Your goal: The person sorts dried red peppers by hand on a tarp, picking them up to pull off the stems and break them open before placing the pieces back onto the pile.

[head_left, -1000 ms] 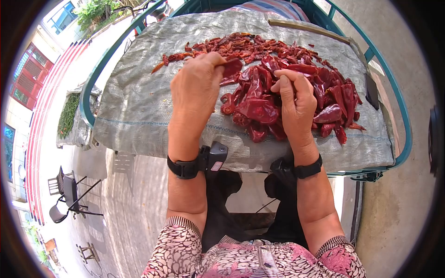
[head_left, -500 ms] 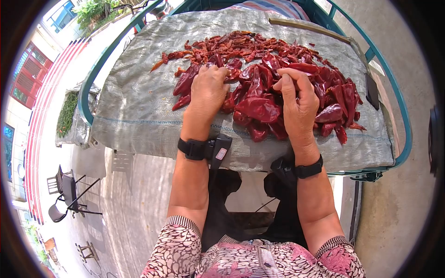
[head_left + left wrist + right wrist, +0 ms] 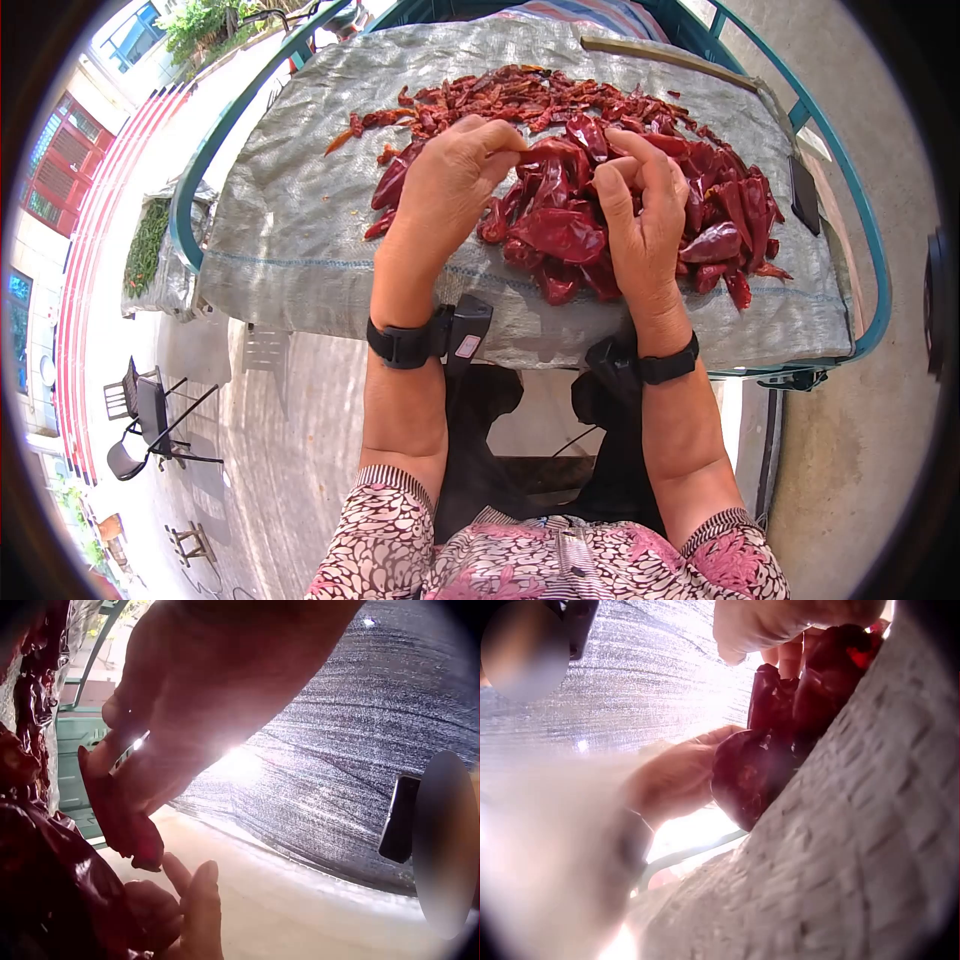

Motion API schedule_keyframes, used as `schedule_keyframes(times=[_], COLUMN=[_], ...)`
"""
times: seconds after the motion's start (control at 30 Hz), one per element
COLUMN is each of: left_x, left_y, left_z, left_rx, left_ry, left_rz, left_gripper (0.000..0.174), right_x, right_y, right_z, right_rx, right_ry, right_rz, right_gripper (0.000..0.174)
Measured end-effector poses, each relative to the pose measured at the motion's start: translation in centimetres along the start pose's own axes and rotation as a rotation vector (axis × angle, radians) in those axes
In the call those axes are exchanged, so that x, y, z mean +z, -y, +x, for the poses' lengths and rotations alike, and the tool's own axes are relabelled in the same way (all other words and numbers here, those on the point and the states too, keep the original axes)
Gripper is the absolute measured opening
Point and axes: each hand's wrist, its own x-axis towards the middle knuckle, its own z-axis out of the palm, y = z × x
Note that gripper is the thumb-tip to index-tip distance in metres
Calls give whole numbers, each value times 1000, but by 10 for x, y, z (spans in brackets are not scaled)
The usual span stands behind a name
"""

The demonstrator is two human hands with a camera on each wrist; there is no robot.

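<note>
My left hand (image 3: pixel 450 180) pinches a dried red pepper (image 3: pixel 112 817) between thumb and fingers, at the left side of a heap of glossy dark red dried peppers (image 3: pixel 560 235). My right hand (image 3: pixel 645 210) is over the middle of that heap, thumb and forefinger parted and nothing visible between them. In the left wrist view, the right fingertips (image 3: pixel 204 881) are just below the pinched pepper. A few whole peppers (image 3: pixel 395 180) lie left of the left hand, partly hidden by it.
Behind the heap spreads a band of smaller, shrivelled red peppers (image 3: pixel 520 95). Everything lies on a grey woven sheet (image 3: pixel 300 200) over a cart with a teal rail (image 3: pixel 870 240). A black phone (image 3: pixel 803 197) lies at the right edge, a wooden strip (image 3: pixel 665 62) at the back.
The left hand set peppers down on the left, then came back right to the heap and took hold of another. The right thumb and forefinger have spread apart; that arm has barely moved.
</note>
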Motion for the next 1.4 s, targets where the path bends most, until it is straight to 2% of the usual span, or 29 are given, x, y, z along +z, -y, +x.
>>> schedule_keyframes(times=[0.13, 0.23, 0.33, 0.4, 0.47, 0.57, 0.67, 0.77, 0.8, 0.9, 1.1, 1.2, 1.3, 1.33, 1.4], left_x=[6, 10, 12, 9, 6, 17, 23, 41, 41, 41, 49, 45, 32, 26, 9], left_y=[-13, -9, 5, 11, 21, 22, 34, 55, 57, 61, 59, 59, 47, 36, 11], left_z=[4, 4, 7, 8, 6, 9, 9, 8, 9, 5, 0, 3, 9, 12, 13], left_rx=[119, 93, -104, -270, -393, -281, -39, -9, -89, -64, -169, -146, -2, -37, -177], left_ry=[133, 57, -227, -286, -324, -456, -148, -23, 59, 38, 68, 43, -161, -169, -46], left_rz=[-115, -75, 193, 385, 470, 429, 445, 409, 433, 499, 601, 539, 315, 204, -174], left_gripper=[12, 12, 15, 17, 22, 18, 17, 21, 26, 27, 27, 24, 22, 15, 10], right_x=[-2, 3, 5, 5, 5, 6, 6, 6, 5, 5, 5, 5, 4, 4, 4], right_y=[2, -9, -7, -7, -9, -8, -7, -8, -8, -6, -8, -9, -10, -10, -10], right_z=[0, -3, -4, -4, -4, -5, -5, -6, -6, -6, -7, -7, -7, -7, -7], right_rx=[-31, -19, 110, 222, 185, 153, 151, 181, 196, 233, 190, 194, 210, 224, 253], right_ry=[97, 39, -40, -57, -51, -47, -55, -53, -49, -37, -30, -29, -29, -40, -65], right_rz=[-36, 13, 117, 221, 188, 153, 158, 187, 198, 238, 199, 215, 213, 240, 295], right_gripper=[15, 14, 13, 13, 14, 14, 13, 13, 13, 13, 14, 14, 15, 15, 16])
